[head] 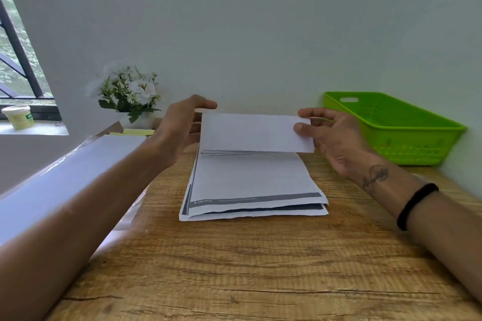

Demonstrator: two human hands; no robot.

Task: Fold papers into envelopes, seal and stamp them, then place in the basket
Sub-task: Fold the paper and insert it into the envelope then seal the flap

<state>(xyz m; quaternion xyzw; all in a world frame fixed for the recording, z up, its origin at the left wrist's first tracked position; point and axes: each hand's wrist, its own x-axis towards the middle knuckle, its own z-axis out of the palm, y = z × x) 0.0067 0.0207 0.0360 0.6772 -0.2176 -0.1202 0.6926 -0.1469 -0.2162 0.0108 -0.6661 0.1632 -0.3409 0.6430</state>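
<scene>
A stack of printed white papers (250, 185) lies in the middle of the wooden table (234, 268). The far part of the top sheet (255, 133) is lifted and bent toward me. My left hand (182, 128) grips its left edge, my right hand (331, 133) pinches its right edge between thumb and fingers. A green plastic basket (407, 135) stands at the back right against the wall and looks empty.
A pot of white flowers (130, 96) stands at the back left. Beside it lie yellow sheets (135, 132) and a large white flat packet (65, 172) along the table's left edge. A small tub (18, 116) sits on the window sill.
</scene>
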